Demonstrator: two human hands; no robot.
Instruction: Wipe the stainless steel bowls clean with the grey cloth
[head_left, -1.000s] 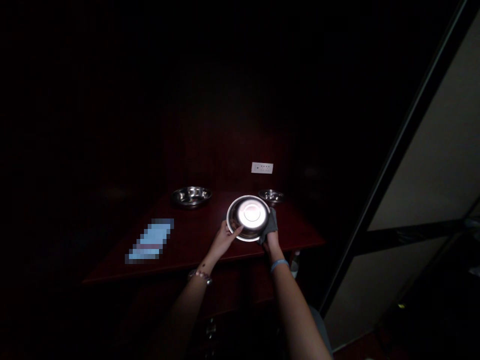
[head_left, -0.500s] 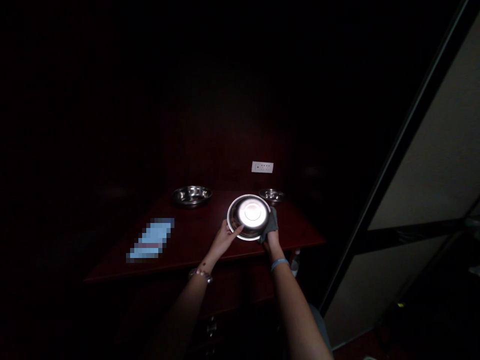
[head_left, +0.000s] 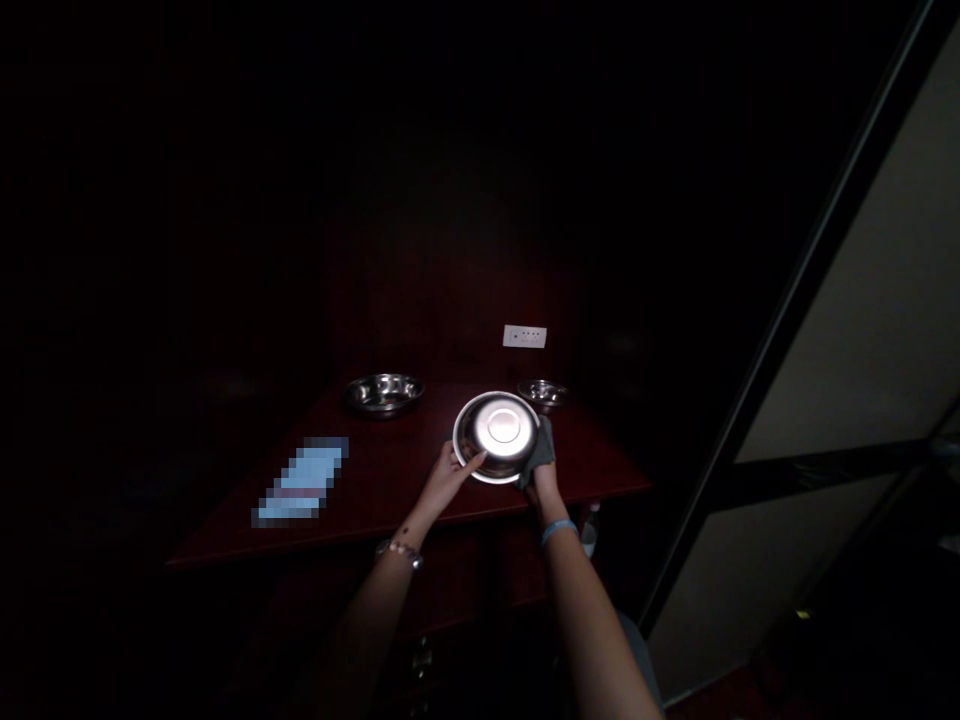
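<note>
A shiny metal bowl [head_left: 499, 430] is held up above the desk, its rounded underside turned toward me. My left hand [head_left: 454, 475] grips the bowl's lower left rim, thumb laid across the outside. At the right rim, my right hand [head_left: 543, 478] is closed around a dark grey cloth [head_left: 541, 450] that is pressed against the bowl. The cloth hides most of its fingers. Behind the bowl to the right stands a smaller metal bowl [head_left: 542, 393]. A wider, shallow metal bowl [head_left: 384, 395] sits on the desk at the back left.
The dark red desk [head_left: 360, 480] runs to a wall with a white socket panel [head_left: 525, 336]. A blurred light-blue flat item [head_left: 304, 485] lies at the left. Below the right edge is a bottle [head_left: 591, 530]. A sliding door [head_left: 825, 380] stands at the right.
Almost nothing differs. The bowl and both hands have shifted very slightly, and the glare on the bowl's underside is dimmer.
</note>
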